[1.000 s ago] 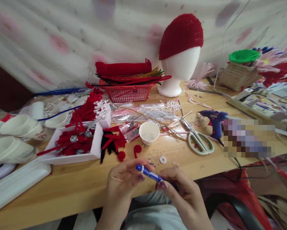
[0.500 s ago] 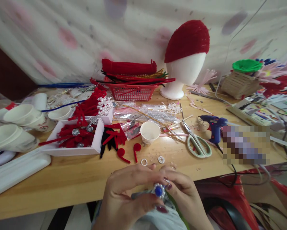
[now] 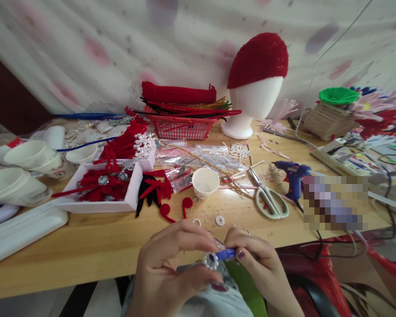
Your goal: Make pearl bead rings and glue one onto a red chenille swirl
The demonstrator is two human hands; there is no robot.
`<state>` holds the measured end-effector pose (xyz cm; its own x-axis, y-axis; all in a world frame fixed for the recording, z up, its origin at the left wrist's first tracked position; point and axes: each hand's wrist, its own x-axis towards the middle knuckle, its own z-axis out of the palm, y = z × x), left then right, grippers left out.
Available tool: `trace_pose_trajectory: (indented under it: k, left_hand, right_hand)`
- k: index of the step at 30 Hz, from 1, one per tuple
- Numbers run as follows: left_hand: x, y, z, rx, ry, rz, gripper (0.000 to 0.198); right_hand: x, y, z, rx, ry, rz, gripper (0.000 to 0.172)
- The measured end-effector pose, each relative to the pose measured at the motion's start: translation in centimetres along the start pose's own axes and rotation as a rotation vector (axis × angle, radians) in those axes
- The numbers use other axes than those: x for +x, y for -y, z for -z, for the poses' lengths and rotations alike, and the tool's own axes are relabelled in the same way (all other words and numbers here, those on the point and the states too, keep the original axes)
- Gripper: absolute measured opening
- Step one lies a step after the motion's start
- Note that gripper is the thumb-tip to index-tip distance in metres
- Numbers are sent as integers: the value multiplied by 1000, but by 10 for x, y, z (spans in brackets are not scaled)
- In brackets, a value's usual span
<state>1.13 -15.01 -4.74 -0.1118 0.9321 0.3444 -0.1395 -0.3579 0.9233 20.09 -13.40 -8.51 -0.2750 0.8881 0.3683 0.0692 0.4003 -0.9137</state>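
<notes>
My left hand (image 3: 173, 264) pinches a small ring of white pearl beads (image 3: 210, 261) between thumb and fingers, over the table's front edge. From the right, my right hand (image 3: 255, 257) grips a short blue stick-like piece (image 3: 226, 254), whose kind I cannot make out. Its left end meets the bead ring; whether it passes through is unclear. Just beyond my hands, another pearl ring (image 3: 220, 220) lies on the table, and one more (image 3: 197, 222) is partly hidden behind my left fingers. Two red curled fuzzy stems (image 3: 186, 203) lie beside them.
A white paper cup (image 3: 205, 183), scissors (image 3: 271, 200) and a blue glue gun (image 3: 292, 176) stand or lie mid-table. White boxes (image 3: 100, 207) of red fuzzy pieces are at left. Behind are a red basket (image 3: 184, 128) and a foam head (image 3: 255, 101) with a red cap.
The bead ring has turned and shifted slightly left. The blue piece, seen end-on inside the ring before, now shows its length toward my right hand, which has drawn a little away.
</notes>
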Motion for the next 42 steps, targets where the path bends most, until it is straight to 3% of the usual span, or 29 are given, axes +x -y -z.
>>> trace_pose_trajectory:
  k: [4, 7, 13, 28, 35, 42]
  left_hand:
    - [4, 18, 17, 327, -47, -60, 9]
    - [5, 42, 26, 647, 67, -182, 17]
    - [3, 71, 22, 941, 193, -213, 14]
    - [6, 65, 23, 1078, 284, -184, 25]
    - [-8, 49, 33, 1169, 402, -389, 27]
    - [-10, 53, 30, 1244, 472, -369, 34]
  right_hand:
    - [-2, -7, 23, -238, -196, -42, 23]
    - [-4, -19, 40, -456, -326, -57, 17]
    - [5, -34, 46, -741, -301, -85, 19]
    - [18, -48, 38, -848, -278, -107, 15]
    - [14, -48, 40, -856, -264, -110, 13]
    - [15, -48, 40, -856, -248, -113, 11]
